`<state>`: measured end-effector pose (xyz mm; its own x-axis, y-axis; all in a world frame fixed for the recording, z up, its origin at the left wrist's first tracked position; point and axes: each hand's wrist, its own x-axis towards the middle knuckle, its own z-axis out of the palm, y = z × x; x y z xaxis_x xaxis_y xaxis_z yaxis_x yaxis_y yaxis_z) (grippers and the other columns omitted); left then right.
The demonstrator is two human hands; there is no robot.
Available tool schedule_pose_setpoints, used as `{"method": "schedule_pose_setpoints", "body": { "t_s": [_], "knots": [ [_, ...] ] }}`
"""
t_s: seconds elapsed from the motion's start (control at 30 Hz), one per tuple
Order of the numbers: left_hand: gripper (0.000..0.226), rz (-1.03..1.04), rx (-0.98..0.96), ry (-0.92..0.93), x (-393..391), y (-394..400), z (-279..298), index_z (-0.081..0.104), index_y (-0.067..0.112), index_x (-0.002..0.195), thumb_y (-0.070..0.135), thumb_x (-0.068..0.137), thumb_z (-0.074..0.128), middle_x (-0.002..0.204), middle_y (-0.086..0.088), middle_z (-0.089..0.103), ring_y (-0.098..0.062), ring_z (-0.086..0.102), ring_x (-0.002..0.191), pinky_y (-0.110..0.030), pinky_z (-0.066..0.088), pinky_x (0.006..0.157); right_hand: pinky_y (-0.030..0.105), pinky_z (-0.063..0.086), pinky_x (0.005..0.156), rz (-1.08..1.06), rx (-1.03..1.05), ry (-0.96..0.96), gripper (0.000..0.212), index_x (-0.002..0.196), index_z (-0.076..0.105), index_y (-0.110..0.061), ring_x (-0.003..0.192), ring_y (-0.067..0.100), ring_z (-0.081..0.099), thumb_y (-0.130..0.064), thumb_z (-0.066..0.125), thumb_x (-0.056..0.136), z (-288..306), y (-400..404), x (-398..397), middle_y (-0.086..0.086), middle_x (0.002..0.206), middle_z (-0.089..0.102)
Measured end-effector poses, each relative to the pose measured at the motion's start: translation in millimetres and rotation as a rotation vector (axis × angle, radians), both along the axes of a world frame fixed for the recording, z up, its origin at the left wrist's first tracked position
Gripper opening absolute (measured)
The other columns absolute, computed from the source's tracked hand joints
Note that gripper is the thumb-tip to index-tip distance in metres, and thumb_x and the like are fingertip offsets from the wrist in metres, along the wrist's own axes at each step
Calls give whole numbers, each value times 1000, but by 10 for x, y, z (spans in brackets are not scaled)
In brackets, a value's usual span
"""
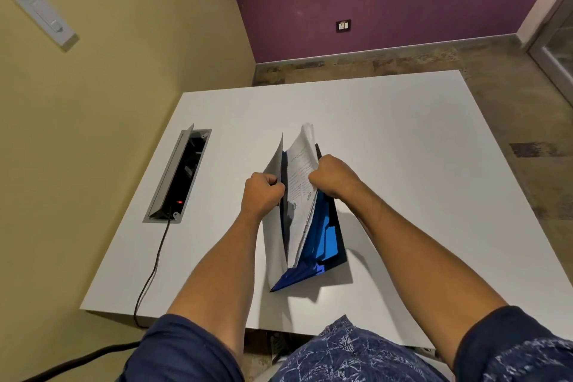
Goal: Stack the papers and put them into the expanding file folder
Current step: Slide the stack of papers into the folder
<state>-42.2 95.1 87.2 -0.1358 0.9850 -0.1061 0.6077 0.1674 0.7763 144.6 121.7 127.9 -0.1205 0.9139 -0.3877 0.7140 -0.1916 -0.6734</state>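
A blue expanding file folder (327, 242) stands upright on the white table (403, 146), its pockets spread open. A stack of printed papers (299, 192) sits partly inside a pocket, the top edge sticking out. My left hand (262, 192) grips the folder's grey front flap (273, 164) at its left side. My right hand (333, 177) is closed on the papers' right edge, pressed against the folder's back wall. The lower part of the papers is hidden inside the folder.
An open cable box (181, 177) is sunk into the table at the left, with a black cord (152, 273) running off the front edge. A yellow wall stands close on the left. Bare table surface lies to the right and behind the folder.
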Motion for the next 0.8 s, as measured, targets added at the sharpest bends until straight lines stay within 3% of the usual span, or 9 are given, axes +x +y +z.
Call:
{"method": "schedule_pose_setpoints", "body": {
  "t_s": [0.13, 0.2, 0.27, 0.47, 0.57, 0.63, 0.7, 0.8],
  "knots": [
    [43, 29, -12, -40, -30, 6, -18, 40, 22, 37, 8, 75, 54, 34, 14, 36, -5, 39, 32, -26, 49, 50, 40, 63, 66, -90, 38, 56, 29, 115, 69, -1, 80, 30, 71, -17, 56, 95, -38, -22, -17, 14, 104, 74],
    [42, 38, -21, -33, -56, 19, -13, 43, 22, 36, 8, 74, 54, 35, 14, 36, -5, 38, 33, -28, 51, 52, 47, 64, 79, -62, 111, 60, 34, 124, 68, -4, 93, 33, 73, -26, 54, 102, -68, -61, -10, 15, 115, 73],
    [38, 44, -27, -33, -79, 29, -15, 44, 21, 39, 9, 73, 55, 36, 14, 36, -4, 38, 34, -33, 55, 54, 47, 62, 83, -13, 180, 22, 36, 127, 66, -5, 99, 32, 71, -28, 55, 103, -84, -85, 1, 15, 120, 72],
    [22, 31, -29, -1, -91, 36, -19, 46, -1, 54, 6, 72, 56, 47, 1, 34, -9, 37, 37, -50, 61, 55, 40, 61, 73, 97, 198, -107, 27, 112, 70, -2, 87, 30, 71, -22, 57, 99, 39, -28, 23, 15, 103, 74],
    [22, 36, -19, 21, -62, 2, 3, 47, -6, 57, 11, 70, 54, 49, 0, 34, -10, 32, 39, -35, 42, 45, 41, 60, 71, 93, 138, -174, 28, 113, 68, 0, 85, 30, 71, -15, 57, 93, 125, 40, 44, 13, 97, 72],
    [21, 25, -4, 55, -20, -14, 22, 44, 2, 55, 12, 71, 53, 53, -2, 31, -15, 28, 48, -29, 28, 52, 34, 51, 57, 71, 137, -236, 24, 109, 65, -3, 75, 25, 63, -15, 58, 89, 170, 89, 40, 4, 81, 62],
    [27, 6, 22, 121, 30, -12, 51, 35, 12, 54, 11, 74, 53, 53, 0, 27, -17, 24, 53, -27, 23, 53, 28, 38, 51, 51, 142, -264, 17, 104, 61, -9, 67, 20, 54, -17, 58, 89, 211, 136, 17, -1, 73, 51],
    [34, 1, 28, 207, 76, 12, 90, 30, 14, 56, 7, 78, 54, 53, 0, 27, -18, 25, 53, -26, 21, 52, 26, 35, 49, 13, 121, -252, 11, 97, 53, -13, 62, 15, 50, -17, 59, 89, 263, 195, 19, -1, 73, 51]
  ]
}}
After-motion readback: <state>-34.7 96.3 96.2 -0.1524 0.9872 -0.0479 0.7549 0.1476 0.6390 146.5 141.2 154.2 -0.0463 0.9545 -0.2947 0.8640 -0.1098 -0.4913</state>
